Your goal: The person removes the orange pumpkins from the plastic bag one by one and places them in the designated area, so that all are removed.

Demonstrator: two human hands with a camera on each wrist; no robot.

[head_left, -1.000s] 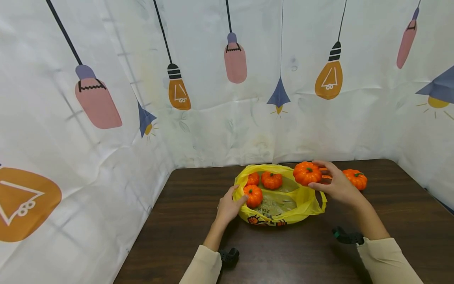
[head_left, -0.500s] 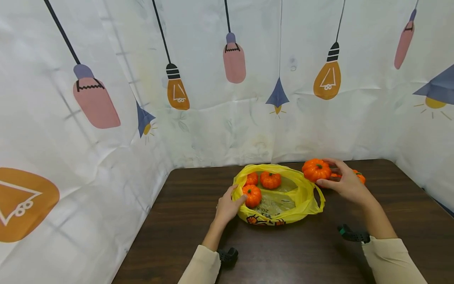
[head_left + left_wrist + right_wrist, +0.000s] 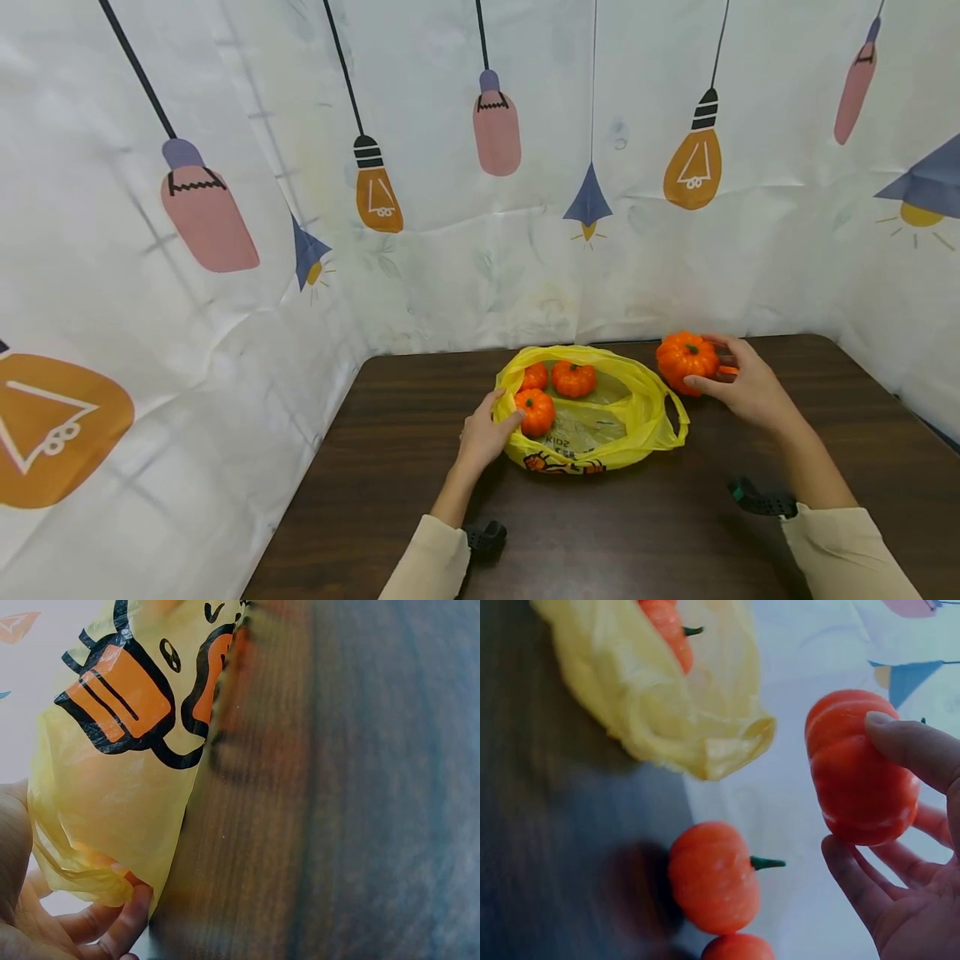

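Note:
A yellow plastic bag (image 3: 637,433) lies on the table with its mouth wide, and three small orange pumpkins (image 3: 574,380) sit inside along its left and back. My left hand (image 3: 483,433) grips the bag's left rim; in the left wrist view its fingers (image 3: 127,922) curl at the bag's edge. To the right of the bag, my right hand (image 3: 753,387) holds another pumpkin (image 3: 686,360) above the table, thumb on one side and fingers on the other. Two more pumpkins (image 3: 714,877) rest on the table below it in the right wrist view, mostly hidden in the head view.
The dark wooden table (image 3: 600,533) reaches back to a pale curtain (image 3: 465,283) printed with hanging lamps. A second curtain side closes off the left. Black straps (image 3: 486,540) sit on both wrists. A bag handle loop (image 3: 678,421) sticks out on the right.
My right hand has moved right with its pumpkin, from the bag's right rim to beside it, and now covers the pumpkins on the table behind. The left hand stays at the rim.

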